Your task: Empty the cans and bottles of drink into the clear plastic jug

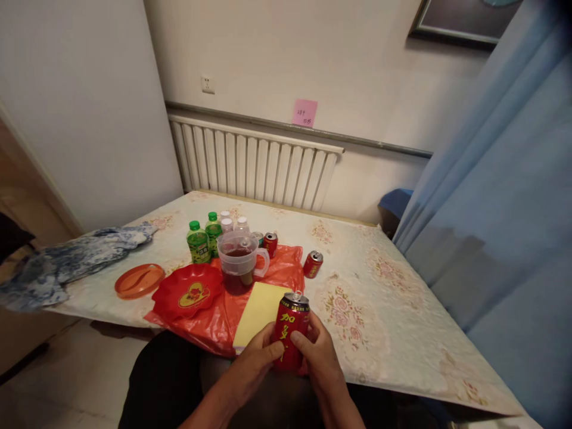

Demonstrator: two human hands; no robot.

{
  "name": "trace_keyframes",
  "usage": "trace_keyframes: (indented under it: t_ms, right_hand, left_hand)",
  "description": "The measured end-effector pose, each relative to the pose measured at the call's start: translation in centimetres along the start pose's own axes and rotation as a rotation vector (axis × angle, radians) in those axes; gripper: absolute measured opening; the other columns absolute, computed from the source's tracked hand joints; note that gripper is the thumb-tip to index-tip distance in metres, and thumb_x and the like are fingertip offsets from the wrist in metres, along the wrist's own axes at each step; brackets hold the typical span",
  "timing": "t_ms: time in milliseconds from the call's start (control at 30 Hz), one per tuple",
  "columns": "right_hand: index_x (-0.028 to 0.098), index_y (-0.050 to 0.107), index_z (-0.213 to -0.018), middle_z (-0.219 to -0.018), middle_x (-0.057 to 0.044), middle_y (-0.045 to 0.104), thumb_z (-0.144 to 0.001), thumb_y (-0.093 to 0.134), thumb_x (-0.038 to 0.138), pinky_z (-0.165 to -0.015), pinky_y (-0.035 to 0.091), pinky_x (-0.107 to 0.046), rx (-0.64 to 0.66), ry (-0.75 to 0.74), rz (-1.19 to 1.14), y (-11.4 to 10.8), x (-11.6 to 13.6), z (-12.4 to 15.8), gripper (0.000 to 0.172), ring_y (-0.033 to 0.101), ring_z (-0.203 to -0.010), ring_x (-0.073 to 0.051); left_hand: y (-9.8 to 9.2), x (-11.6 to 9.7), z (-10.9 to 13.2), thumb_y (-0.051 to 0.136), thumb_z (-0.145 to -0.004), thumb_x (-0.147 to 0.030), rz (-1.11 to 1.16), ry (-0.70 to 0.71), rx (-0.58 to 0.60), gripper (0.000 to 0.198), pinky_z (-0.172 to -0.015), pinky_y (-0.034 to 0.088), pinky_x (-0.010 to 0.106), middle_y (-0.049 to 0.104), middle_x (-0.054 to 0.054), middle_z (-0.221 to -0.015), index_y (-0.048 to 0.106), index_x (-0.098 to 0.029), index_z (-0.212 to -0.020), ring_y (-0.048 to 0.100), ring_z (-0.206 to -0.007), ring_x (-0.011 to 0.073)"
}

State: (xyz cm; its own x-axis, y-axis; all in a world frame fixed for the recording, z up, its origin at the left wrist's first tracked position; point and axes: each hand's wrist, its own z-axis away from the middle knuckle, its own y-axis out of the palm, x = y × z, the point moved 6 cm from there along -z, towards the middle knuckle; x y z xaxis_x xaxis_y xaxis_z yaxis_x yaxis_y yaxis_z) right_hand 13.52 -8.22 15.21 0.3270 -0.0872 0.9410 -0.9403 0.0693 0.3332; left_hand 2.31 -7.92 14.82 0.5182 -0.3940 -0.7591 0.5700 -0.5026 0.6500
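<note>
A red drink can (291, 322) with yellow characters stands upright between my two hands at the near edge of the table. My left hand (259, 354) grips its left side, thumb across the front. From the right, my right hand (319, 345) wraps round it, its thumb also on the front. The pull tab on top sticks up; whether the lid is open I cannot tell. Just beyond the can lies a yellow pad (261, 313) on a red plastic sheet (226, 333). A clear plastic jug (239, 265) with dark liquid stands behind the pad.
Green-capped bottles (199, 244) and white-capped bottles (227, 226) stand behind the jug. Two more red cans (313, 264) (270, 244) are farther back. Left are a red scalloped dish (167, 292), an orange lid (139, 280) and a blue-white cloth (89, 253). A blue curtain (491, 196) hangs right.
</note>
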Motion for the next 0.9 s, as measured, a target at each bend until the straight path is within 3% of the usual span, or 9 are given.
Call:
trace_keyframes:
  t_ms: [167, 300, 467, 667, 800, 900]
  right_hand:
    - [0.020, 0.055, -0.127, -0.121, -0.010, 0.068, -0.070, 0.078, 0.038, -0.099, 0.046, -0.044, 0.048, 0.025, -0.094, -0.1, -0.6, 0.0, 0.064, 0.061, -0.113, -0.029]
    - [0.021, 0.055, -0.127, -0.126, -0.010, 0.065, -0.070, 0.077, 0.036, -0.097, 0.048, -0.042, 0.026, 0.037, -0.097, -0.1, -0.6, -0.1, 0.063, 0.060, -0.115, -0.029]
    - [0.019, 0.058, -0.120, -0.105, -0.008, 0.073, -0.064, 0.078, 0.032, -0.081, 0.054, -0.038, -0.073, 0.039, 0.074, -0.6, -1.0, -0.1, 0.061, 0.068, -0.094, -0.028]
    - [0.018, 0.060, -0.114, -0.101, -0.008, 0.073, -0.065, 0.076, 0.032, -0.078, 0.055, -0.037, -0.108, 0.039, 0.134, -1.0, -1.5, 0.0, 0.053, 0.068, -0.088, -0.026]
    - [0.018, 0.062, -0.109, -0.097, -0.007, 0.073, -0.064, 0.077, 0.033, -0.077, 0.054, -0.036, -0.092, 0.034, 0.115, -1.3, -1.6, -0.2, 0.049, 0.068, -0.087, -0.025]
    - [0.018, 0.063, -0.107, -0.096, -0.006, 0.074, -0.062, 0.078, 0.034, -0.077, 0.053, -0.035, -0.071, 0.025, 0.088, -1.3, -1.6, -0.3, 0.050, 0.068, -0.086, -0.025]
  left_hand:
    - [0.2, 0.0, 0.1, 0.073, -0.076, -0.037, -0.046, -0.037, 0.002, 0.055, -0.099, 0.045, 0.043, 0.066, 0.014, -0.120, 0.059, -0.015, -0.124, 0.060, -0.115, 0.0317]
    - [-0.7, -0.2, -0.2, 0.074, -0.074, -0.039, -0.198, 0.025, -0.109, 0.055, -0.091, 0.048, 0.040, 0.067, 0.013, -0.116, 0.059, -0.015, -0.121, 0.062, -0.109, 0.0305]
    - [-2.0, -0.3, -0.6, 0.076, -0.068, -0.036, -0.513, 0.076, -0.258, 0.055, -0.088, 0.049, 0.036, 0.069, 0.008, -0.107, 0.058, -0.016, -0.115, 0.062, -0.101, 0.0274]
    - [-2.4, 0.0, -0.8, 0.074, -0.068, -0.034, -0.695, 0.100, -0.331, 0.051, -0.087, 0.047, 0.034, 0.069, 0.007, -0.106, 0.057, -0.017, -0.113, 0.062, -0.099, 0.0272]
    - [-2.2, 0.0, -0.7, 0.075, -0.064, -0.037, -0.642, 0.084, -0.282, 0.057, -0.088, 0.047, 0.035, 0.068, 0.007, -0.107, 0.056, -0.017, -0.114, 0.061, -0.100, 0.0274]
    - [-2.1, 0.0, -0.8, 0.072, -0.070, -0.041, -0.538, 0.044, -0.204, 0.055, -0.092, 0.045, 0.036, 0.067, 0.008, -0.110, 0.055, -0.017, -0.115, 0.060, -0.103, 0.0263]
